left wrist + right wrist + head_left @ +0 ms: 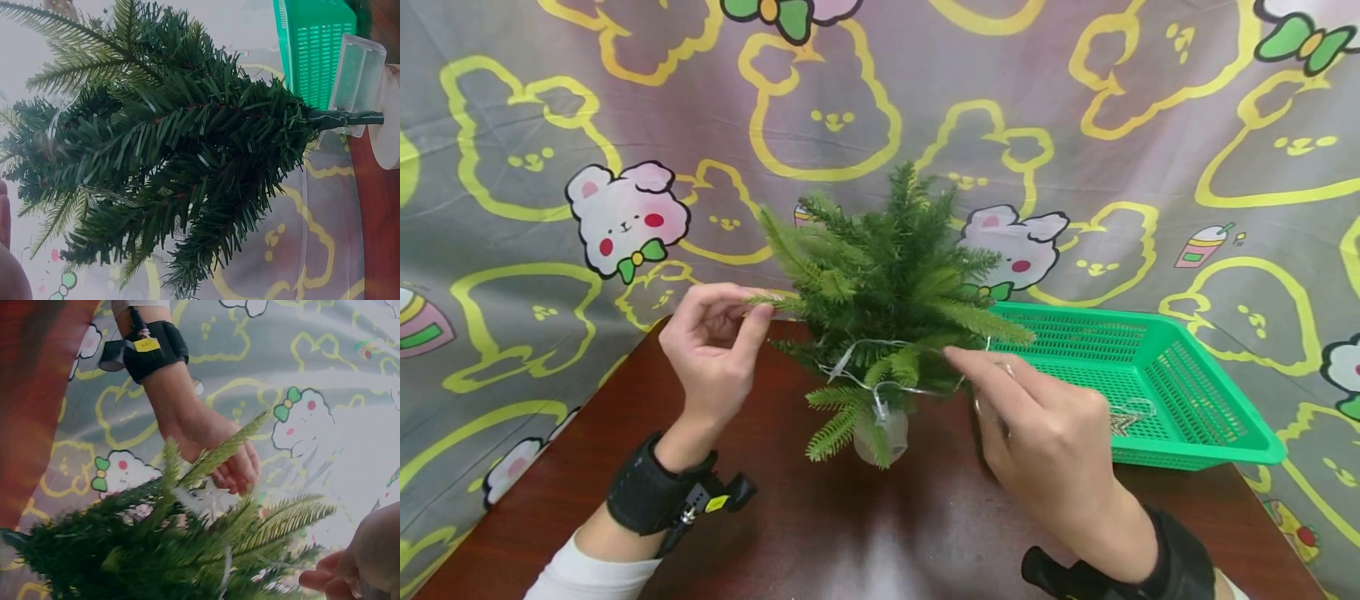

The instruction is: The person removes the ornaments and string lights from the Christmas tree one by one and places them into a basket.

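Observation:
A small artificial Christmas tree [880,275] stands upright on the table. Thin clear wire of a light string [917,389] loops across its front branches, with clear pieces on it; one star-shaped ornament [215,499] shows in the right wrist view. On the left, my left hand [711,350] pinches a branch tip [769,302] between thumb and forefinger. My right hand [1048,442] is at the tree's right side, fingers curled, holding the light string's wire beside the branches. The left wrist view shows the bare stem [350,118] and round pale base [386,140].
A green plastic basket [1210,400] sits behind and right of the tree, with small gold-coloured things [1120,422] in it. Next to the stem is a clear plastic box [359,75]. A patterned cloth [827,92] hangs behind the brown table [760,517].

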`<action>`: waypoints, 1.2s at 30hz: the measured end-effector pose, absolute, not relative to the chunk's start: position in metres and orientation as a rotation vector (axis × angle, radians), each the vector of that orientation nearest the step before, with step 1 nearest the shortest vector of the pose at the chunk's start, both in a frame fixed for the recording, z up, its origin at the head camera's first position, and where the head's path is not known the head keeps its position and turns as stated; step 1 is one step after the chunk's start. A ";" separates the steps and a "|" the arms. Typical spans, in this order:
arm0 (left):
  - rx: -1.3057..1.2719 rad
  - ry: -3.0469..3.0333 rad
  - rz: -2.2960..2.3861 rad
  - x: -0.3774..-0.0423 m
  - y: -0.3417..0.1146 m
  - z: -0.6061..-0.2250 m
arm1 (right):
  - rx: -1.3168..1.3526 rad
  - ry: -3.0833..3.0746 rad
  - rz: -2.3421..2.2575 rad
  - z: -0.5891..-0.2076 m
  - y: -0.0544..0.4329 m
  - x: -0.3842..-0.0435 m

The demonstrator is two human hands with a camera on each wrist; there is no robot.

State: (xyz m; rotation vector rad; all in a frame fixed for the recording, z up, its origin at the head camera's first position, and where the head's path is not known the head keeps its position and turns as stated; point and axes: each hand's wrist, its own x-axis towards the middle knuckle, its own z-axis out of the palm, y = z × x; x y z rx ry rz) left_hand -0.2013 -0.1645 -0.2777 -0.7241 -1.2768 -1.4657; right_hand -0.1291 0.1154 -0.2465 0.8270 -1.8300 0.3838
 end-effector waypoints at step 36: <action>-0.729 -1.201 -1.448 -0.211 -0.169 -0.275 | 0.953 -1.936 0.368 -0.224 0.095 -0.121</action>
